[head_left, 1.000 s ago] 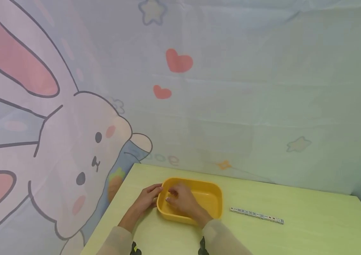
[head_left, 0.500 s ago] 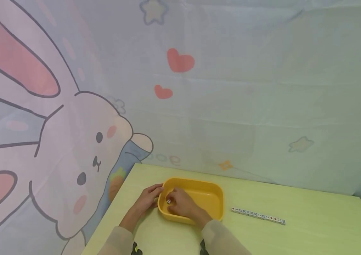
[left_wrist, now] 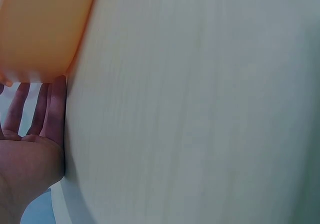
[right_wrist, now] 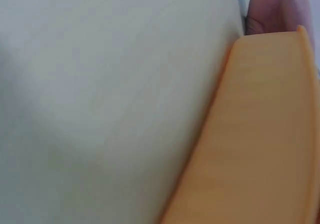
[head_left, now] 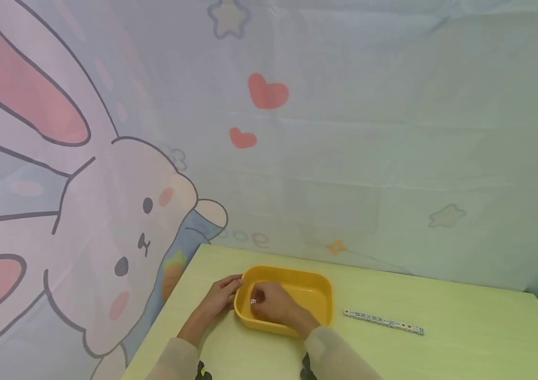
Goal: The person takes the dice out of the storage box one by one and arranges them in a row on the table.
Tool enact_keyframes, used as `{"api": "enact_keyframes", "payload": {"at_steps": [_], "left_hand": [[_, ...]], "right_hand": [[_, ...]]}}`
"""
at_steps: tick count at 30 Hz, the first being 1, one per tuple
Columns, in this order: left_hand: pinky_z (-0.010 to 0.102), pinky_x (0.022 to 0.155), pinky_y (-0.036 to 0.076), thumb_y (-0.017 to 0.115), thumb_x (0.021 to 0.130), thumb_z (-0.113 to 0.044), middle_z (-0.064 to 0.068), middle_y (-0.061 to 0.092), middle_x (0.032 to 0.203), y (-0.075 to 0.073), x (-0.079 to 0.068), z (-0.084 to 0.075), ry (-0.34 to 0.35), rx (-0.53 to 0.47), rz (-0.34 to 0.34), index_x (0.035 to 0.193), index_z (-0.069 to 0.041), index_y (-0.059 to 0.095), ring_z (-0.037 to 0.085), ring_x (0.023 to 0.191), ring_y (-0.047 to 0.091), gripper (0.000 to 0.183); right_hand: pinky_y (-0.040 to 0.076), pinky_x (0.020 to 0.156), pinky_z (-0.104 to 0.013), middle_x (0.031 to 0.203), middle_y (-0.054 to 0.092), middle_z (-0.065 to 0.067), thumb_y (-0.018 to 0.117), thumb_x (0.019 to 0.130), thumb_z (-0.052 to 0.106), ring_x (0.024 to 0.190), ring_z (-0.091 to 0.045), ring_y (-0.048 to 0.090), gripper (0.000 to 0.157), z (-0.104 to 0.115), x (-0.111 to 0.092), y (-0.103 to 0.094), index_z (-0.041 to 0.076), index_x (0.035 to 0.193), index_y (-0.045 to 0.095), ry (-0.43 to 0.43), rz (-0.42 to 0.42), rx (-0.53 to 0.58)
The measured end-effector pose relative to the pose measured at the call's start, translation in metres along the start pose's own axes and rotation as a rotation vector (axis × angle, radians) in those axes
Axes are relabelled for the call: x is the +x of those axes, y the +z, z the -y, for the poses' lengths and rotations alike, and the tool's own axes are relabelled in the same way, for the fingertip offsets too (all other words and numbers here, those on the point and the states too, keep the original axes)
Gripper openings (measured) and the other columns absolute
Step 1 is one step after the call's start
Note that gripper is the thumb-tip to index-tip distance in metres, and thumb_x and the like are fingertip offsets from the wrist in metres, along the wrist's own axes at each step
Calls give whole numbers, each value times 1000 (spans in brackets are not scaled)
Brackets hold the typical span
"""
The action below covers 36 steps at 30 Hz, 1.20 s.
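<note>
In the head view, my right hand is inside the yellow plastic tray, near its left end. A small white die with dark pips shows between its thumb and fingers, which pinch it. My left hand rests against the tray's left end from outside. The left wrist view shows that hand's fingers mostly straight, touching the tray's end wall. In the right wrist view, the tray's outer side hides my right hand, and part of my left hand appears beyond it.
To the right of the tray, a straight row of several white dice lies on the pale green table. Behind the table hangs a cloth backdrop printed with a rabbit, hearts and stars.
My right hand's fingers have shifted and drawn together around the die inside the tray. The left hand, the tray and the row of dice stay where they were.
</note>
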<state>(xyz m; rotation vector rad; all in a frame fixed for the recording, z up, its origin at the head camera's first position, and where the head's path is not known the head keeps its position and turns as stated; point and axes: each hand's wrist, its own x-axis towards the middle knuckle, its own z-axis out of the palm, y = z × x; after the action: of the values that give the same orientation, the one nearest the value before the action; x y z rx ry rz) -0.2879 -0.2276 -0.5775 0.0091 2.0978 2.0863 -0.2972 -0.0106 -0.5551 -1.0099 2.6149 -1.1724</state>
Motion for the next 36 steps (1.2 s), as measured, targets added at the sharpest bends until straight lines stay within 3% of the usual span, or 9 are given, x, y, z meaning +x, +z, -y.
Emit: {"api": "enact_keyframes", "payload": {"at_steps": [3,8,12,15,22,36], "left_hand": [[37,85,63,64,108,-35,19,65,138,-1,0,1,2,-5,10,149,2,57,24,115,68,56],[37,84,63,64,107,-37,20,65,139,-3,-1,1,-4,3,-7,150,2,56,23,113,69,58],[36,83,63,64,107,-36,20,64,139,-4,-1,0,1,3,-12,150,2,55,24,113,69,58],[35,83,63,64,108,-36,20,64,139,-3,-1,-1,2,4,-4,151,2,55,24,113,69,58],[35,83,63,64,108,-35,20,63,140,3,-4,-4,-9,6,-5,152,1,55,23,112,69,57],[34,82,63,63,108,-36,23,62,143,5,-2,-2,1,18,-9,151,2,55,24,113,69,58]], "right_hand": [[53,79,-26,86,65,12,76,93,9,81,-7,59,8,3,-4,-10,17,92,72,-1,22,20],[53,80,-26,88,66,11,74,97,11,82,-6,58,2,13,-13,-41,12,95,73,-87,49,-5],[54,75,-25,85,67,6,76,95,6,78,-7,57,4,20,-21,-70,9,92,73,-205,19,-47],[54,72,-25,84,69,5,77,94,5,77,-6,58,5,23,-32,-93,9,92,74,-247,-9,-98],[57,79,-30,92,68,8,75,96,7,85,-10,63,7,23,-70,-138,13,99,74,-193,-8,-208],[60,81,-33,97,70,5,79,98,11,88,-5,63,11,-7,-149,-191,19,101,72,-122,-87,-188]]}}
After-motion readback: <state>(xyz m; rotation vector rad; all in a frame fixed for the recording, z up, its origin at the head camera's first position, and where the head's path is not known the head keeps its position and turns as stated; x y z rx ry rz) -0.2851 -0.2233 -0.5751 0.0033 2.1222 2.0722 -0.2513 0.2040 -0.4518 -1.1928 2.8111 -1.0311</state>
